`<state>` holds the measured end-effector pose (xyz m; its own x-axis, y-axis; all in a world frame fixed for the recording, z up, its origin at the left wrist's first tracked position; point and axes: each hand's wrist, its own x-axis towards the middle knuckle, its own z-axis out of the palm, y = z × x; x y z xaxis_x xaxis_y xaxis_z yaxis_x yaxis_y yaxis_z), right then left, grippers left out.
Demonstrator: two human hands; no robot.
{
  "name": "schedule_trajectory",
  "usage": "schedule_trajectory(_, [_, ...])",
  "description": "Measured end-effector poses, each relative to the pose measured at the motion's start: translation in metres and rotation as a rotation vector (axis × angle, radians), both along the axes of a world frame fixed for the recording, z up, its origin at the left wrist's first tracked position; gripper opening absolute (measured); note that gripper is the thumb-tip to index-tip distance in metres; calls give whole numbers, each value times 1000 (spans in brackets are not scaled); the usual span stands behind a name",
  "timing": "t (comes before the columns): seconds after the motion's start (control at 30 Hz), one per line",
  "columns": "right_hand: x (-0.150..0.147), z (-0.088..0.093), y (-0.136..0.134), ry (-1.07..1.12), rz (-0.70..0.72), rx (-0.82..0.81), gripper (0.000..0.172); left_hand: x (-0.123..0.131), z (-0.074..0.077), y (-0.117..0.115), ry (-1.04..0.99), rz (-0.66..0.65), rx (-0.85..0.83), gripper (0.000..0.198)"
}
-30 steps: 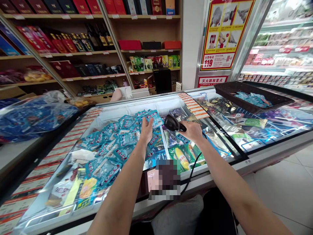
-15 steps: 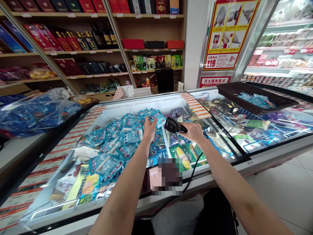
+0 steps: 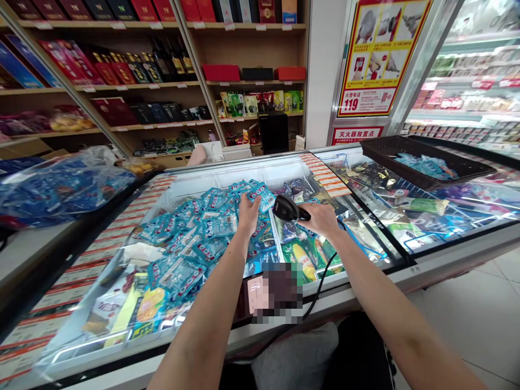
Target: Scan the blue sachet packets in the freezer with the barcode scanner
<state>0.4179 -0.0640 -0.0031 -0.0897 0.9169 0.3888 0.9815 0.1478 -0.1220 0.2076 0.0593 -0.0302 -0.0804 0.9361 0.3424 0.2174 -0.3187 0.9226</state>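
Note:
My left hand point(image 3: 248, 212) pinches a small blue packet point(image 3: 263, 196) by its left edge, above the freezer glass. A white label with a barcode shows on the packet's right part. My right hand point(image 3: 319, 218) is wrapped around the handle of a black barcode scanner point(image 3: 287, 208), its head turned left and close to the packet. A black cable point(image 3: 324, 276) runs down from the scanner past the freezer's front edge. Many similar blue packets point(image 3: 211, 227) lie heaped to the left of my left hand.
A chest freezer point(image 3: 268, 169) with frozen packs spreads before me. A brown tray point(image 3: 390, 162) holding blue packets stands at right. On the left lies a clear plastic bag point(image 3: 65, 184) of blue packets. A partly blurred phone-like object point(image 3: 257, 295) rests at the front edge. Stocked shelves point(image 3: 252, 49) stand behind.

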Motion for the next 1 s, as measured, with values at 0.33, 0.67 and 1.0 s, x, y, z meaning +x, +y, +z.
schedule_trajectory(0.33, [-1, 1, 0, -6, -3, -16, 39, 0, 3, -3, 20, -27, -11, 55])
schedule_trajectory(0.67, [2, -1, 0, 12, -22, 35, 38, 1, 7, -7, 19, -36, 8, 43])
schedule_trajectory(1.0, [9, 4, 3, 83, -266, 90, 40, 7, 16, -12, 370, -3, 86, 35])
